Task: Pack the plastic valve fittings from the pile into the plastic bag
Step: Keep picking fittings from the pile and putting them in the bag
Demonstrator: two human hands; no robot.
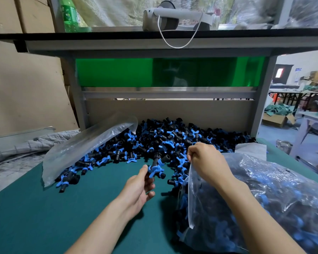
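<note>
pile (173, 138) of black valve fittings with blue handles spreads across the back of the table (62, 208), against the pale back board and between the grey uprights of the frame. the table top is covered in a dark green mat.

the left hand (140, 187) is raised just in front of the pile, palm turned inward. its fingers (151, 188) and thumb are curled round a valve fitting (155, 169), whose blue handle sticks out above the thumb. a second black piece shows just above it, but i cannot tell whether it is in the grip.

the right hand (206, 162) pinches the upper rim of the plastic bag (264, 189) with its fingers bunched tight, holding the mouth up and open toward the left hand. the bag lies on the right side of the table, bulging with fittings already inside it, and its open edge hangs down from the pinch.

a second clear bag (84, 143), flat and empty-looking, lies slanted over the left part of the pile. a crumpled grey cloth (35, 142) sits beyond the table's left edge.

on the shelf (117, 44) overhead rest a white headset (173, 17) with a looping cable and a green bottle (70, 15). a green panel (117, 72) hangs under the shelf.
</note>
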